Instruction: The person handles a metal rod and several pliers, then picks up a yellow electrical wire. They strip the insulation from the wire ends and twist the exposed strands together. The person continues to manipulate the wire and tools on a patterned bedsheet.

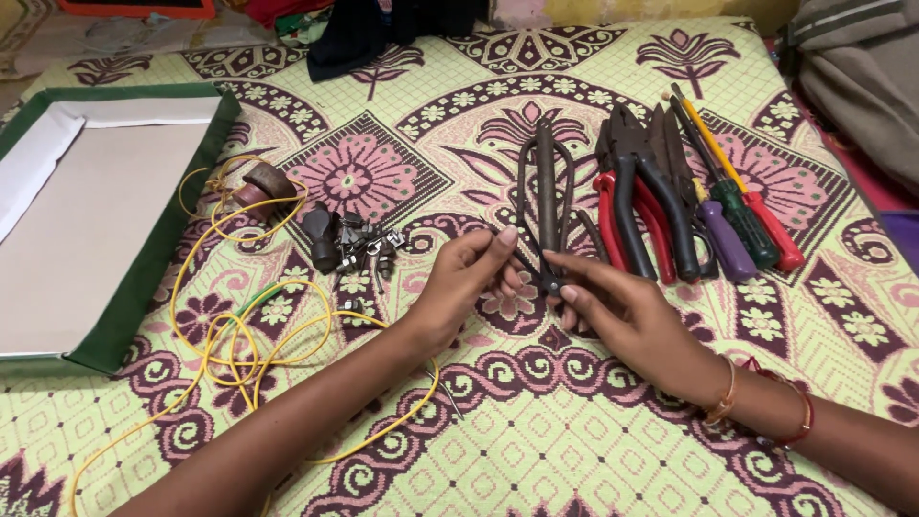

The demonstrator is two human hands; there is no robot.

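Scissors (546,206) tip hidden between both hands' fingers (498,244).

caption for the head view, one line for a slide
Both hands, left hand and right hand, pinch a small dark metal part above a patterned bedsheet, pliers and screwdrivers beside.

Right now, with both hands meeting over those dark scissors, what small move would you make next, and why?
Probably lift the dark scissors a little clear of the patterned cloth. Both the left hand and the right hand pinch at the tip end near the middle, while the loop handles lie flat, close beside the red-handled pliers. Raising them first should keep them from snagging their neighbours.
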